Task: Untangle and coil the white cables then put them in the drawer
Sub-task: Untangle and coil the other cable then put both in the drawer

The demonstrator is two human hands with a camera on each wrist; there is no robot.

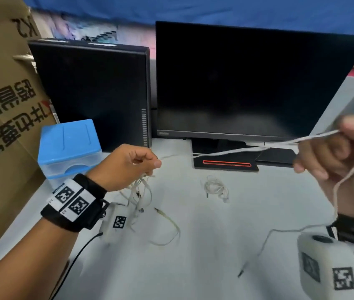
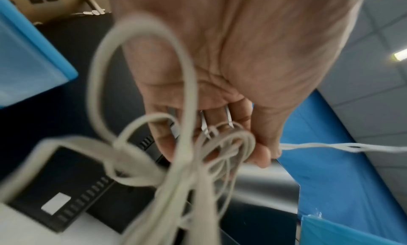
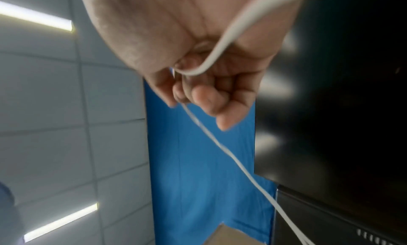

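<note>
My left hand (image 1: 143, 162) grips a tangled bunch of white cables (image 1: 140, 191) whose loops hang below it over the table. In the left wrist view the loops (image 2: 187, 153) bunch under my curled fingers. From that hand a stretched white cable (image 1: 247, 149) runs right to my raised right hand (image 1: 336, 148), which pinches it; its free end (image 1: 280, 232) trails down to the table with a dark plug (image 1: 241, 272). The right wrist view shows my right hand (image 3: 198, 85) curled round the cable (image 3: 231, 154). A small coil of white earphones (image 1: 216, 189) lies on the table. The blue drawer box (image 1: 69, 148) stands at left.
Two dark monitors (image 1: 247, 83) stand behind the white table (image 1: 193, 256); the right one's black stand base (image 1: 225, 163) lies under the stretched cable. A cardboard box (image 1: 0, 105) leans at far left. A black wire (image 1: 78, 252) runs from the left wrist camera.
</note>
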